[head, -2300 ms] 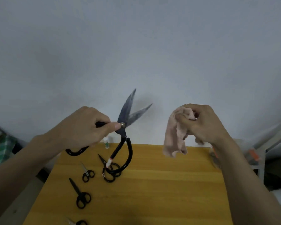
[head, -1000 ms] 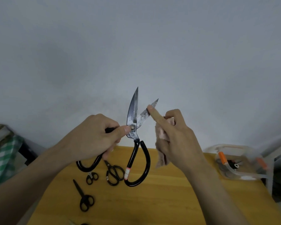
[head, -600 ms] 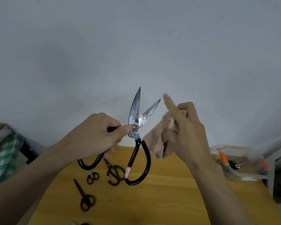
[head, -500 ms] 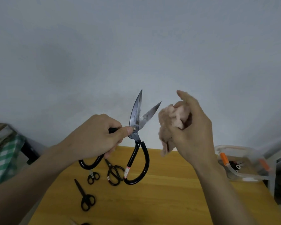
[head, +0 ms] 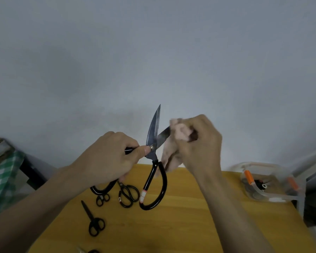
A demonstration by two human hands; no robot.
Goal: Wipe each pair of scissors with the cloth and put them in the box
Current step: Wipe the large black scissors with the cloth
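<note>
**Two blades open, cloth on the lower one**

Two hands work in front of the wall, above the table (head: 181, 216). The right hand (head: 199, 143) is curled round the bunched cloth (head: 179, 133) and presses it onto the shorter blade of the big scissors (head: 153, 143), which points toward 2 o'clock from the pivot. The other blade rises toward 12 o'clock, bare. The left hand (head: 108, 157) grips the near handle loop, thumb at the pivot; the free loop hangs toward 6 o'clock. The blade's long axis thus runs straight from left thumb to right hand, so the coming stroke probably slides along it, pivot to tip or back.

Half a second earlier the right hand held the cloth clear of the blades, just to their 3 o'clock side; now it has closed onto the lower blade.

Outward, three small scissors (head: 128, 194) lie on the table below, toward 7 o'clock. The box (head: 266, 183) sits well apart at 4 o'clock.
</note>
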